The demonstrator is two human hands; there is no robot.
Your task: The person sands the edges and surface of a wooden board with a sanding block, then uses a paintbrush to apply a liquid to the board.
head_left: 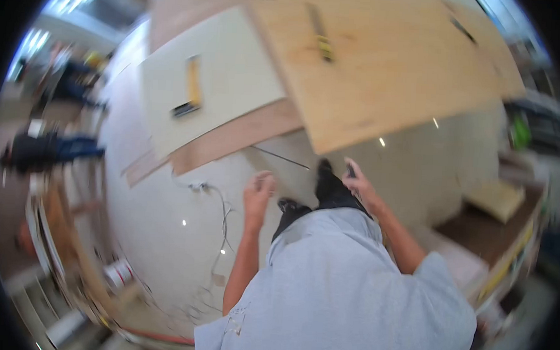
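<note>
My left hand (260, 184) hangs over the floor left of my legs, fingers curled in and blurred, with nothing visible in it. In front of my right thigh, my right hand (359, 182) is closed around a small dark object (350, 171) whose kind I cannot make out. Ahead of both hands lies a light wooden sheet (386, 73), bearing a yellow-and-black tool (324, 48). To its left, a yellow-and-black try square (192, 88) rests on a pale board (229, 64). A thin dark rod (281, 157) lies near my feet.
Pale cables (224, 219) trail across the glossy floor on my left. A white bucket (118, 272) stands at lower left, beside timber pieces. A wooden box-like frame (510, 250) is on my right. Other people (53, 147) are at the far left.
</note>
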